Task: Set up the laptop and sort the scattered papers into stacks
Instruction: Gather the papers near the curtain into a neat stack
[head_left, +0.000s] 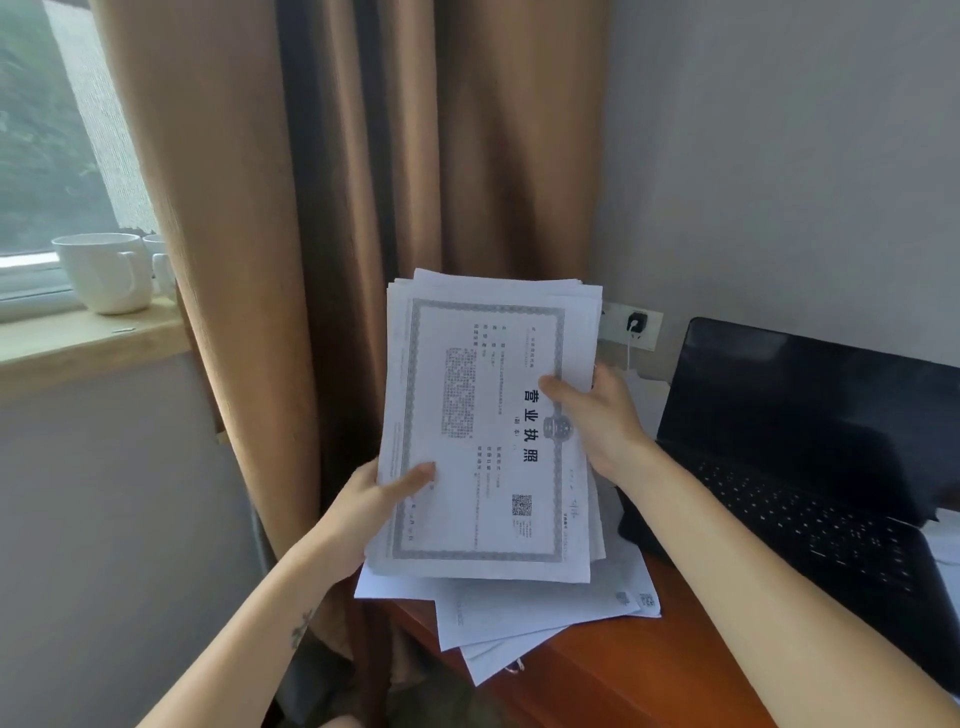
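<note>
Curtains (363, 156) of brown cloth hang across the middle, from the top edge down behind the desk. A grey wall (779, 156) fills the right side, and a window (47, 130) with green outside fills the upper left.

The laptop (805, 441) stands open on the right of the desk (623, 670), its screen dark and its keyboard facing the person. The desk is reddish wood, and only its left end shows.

The stack of papers (488, 441) is held up in the air above the desk's left end, tilted towards the camera. Its top sheet is a bordered certificate turned sideways. Under it, loose sheets (519, 618) lie fanned out on the desk, overhanging its near left corner.

The right hand (597, 415) grips the stack's right edge, thumb pressed on the top sheet and fingers hidden behind. The left hand (374, 499) holds the lower left edge the same way, thumb lying on the front.

Two white mugs (104, 273) sit on the sill (78, 343). A white charger (635, 322) is plugged into a wall socket beside the laptop.
</note>
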